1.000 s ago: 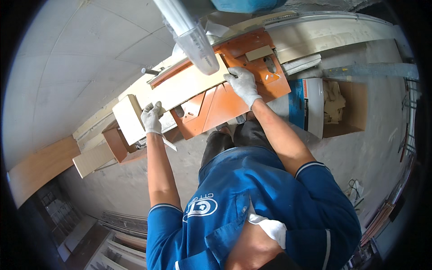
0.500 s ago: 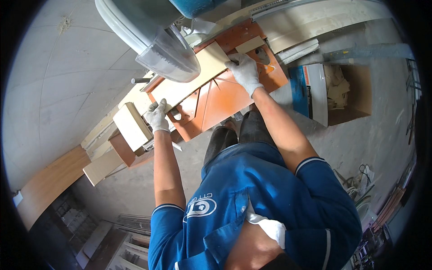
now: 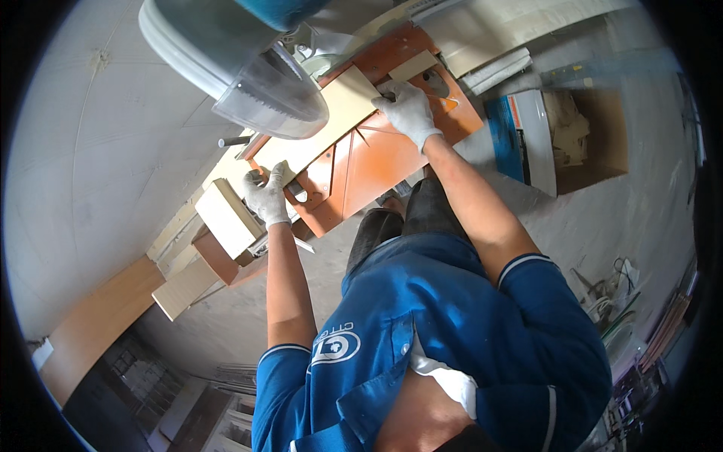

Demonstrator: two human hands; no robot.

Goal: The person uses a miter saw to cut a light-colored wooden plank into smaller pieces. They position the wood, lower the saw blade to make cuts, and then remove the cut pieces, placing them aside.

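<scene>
A long cream board (image 3: pixel 324 124) lies across an orange saw table (image 3: pixel 380 162), under the clear blade guard (image 3: pixel 275 98) of a miter saw. My right hand (image 3: pixel 408 113), in a white glove, grips the board near its right end, fingers curled over the front edge. At the board's left end is my gloved left hand (image 3: pixel 265 200). Its thumb touches the board's corner, and a gap shows between the thumb and the bent forefinger. A shorter cream piece (image 3: pixel 413 66) sits on the table beyond my right hand.
Left of my left hand stands a cream block-like piece (image 3: pixel 226 218). An open cardboard box (image 3: pixel 591 177) holding cream offcuts is on the floor at right. A metal rod (image 3: pixel 233 141) sticks out left of the guard. A wood-coloured panel (image 3: pixel 102 324) leans at far left.
My left hand has turned slightly and its thumb and forefinger have parted. The right hand stays on the board. The view has shifted a little.
</scene>
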